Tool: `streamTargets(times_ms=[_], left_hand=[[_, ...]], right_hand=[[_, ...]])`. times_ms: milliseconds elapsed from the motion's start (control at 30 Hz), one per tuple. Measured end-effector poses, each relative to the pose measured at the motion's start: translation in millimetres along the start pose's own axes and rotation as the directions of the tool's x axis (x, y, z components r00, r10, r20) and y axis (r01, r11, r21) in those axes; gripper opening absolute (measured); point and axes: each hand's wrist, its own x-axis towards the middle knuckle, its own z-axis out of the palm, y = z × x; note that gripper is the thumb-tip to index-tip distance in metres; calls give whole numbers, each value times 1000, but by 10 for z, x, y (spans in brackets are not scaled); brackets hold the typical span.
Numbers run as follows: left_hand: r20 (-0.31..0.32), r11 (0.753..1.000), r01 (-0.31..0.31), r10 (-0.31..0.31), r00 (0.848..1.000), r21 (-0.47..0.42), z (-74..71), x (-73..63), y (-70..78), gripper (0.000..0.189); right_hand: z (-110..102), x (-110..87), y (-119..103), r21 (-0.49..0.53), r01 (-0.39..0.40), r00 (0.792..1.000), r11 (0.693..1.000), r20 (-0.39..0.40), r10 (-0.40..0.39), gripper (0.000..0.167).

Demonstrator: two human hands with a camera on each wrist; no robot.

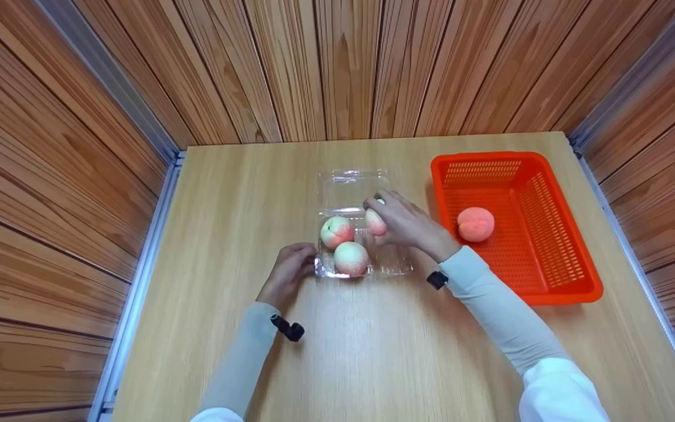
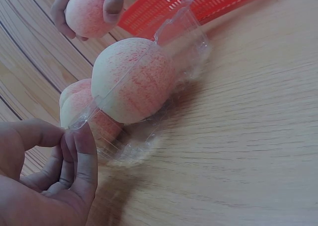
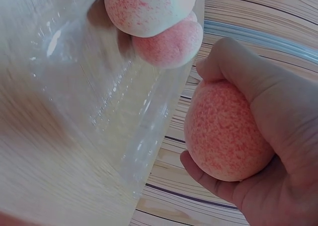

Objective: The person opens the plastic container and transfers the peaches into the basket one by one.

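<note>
A clear plastic clamshell box [image 1: 393, 265] lies with its lid [image 1: 352, 189] folded back toward the far wall. Two pale pink peaches sit in its left half, a rear peach [image 1: 337, 232] and a front peach [image 1: 351, 258]. My left hand [image 1: 292, 266] pinches the box's left rim between thumb and fingers, as the left wrist view shows. Above the box's right half, my right hand [image 1: 405, 221] grips another peach [image 3: 226, 131], its fingers and thumb curled round it. In the right wrist view this peach hangs apart from the two in the box.
An orange-red plastic basket [image 1: 572, 234] with slotted walls stands on the right of the wooden table [image 1: 208, 234]. One pink peach [image 1: 476, 224] lies inside it, near its left wall. Wood-panelled walls [image 1: 346, 70] enclose the table at the back and both sides.
</note>
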Motion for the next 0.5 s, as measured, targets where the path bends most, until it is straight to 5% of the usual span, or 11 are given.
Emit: streamTargets(times_ms=[500], left_hand=[[-18, 1000, -6, 6, 1000, 8, 9, 14, 4, 25]], right_hand=[[-99, 1, 38, 21, -13, 1000, 1000, 5, 13, 65]])
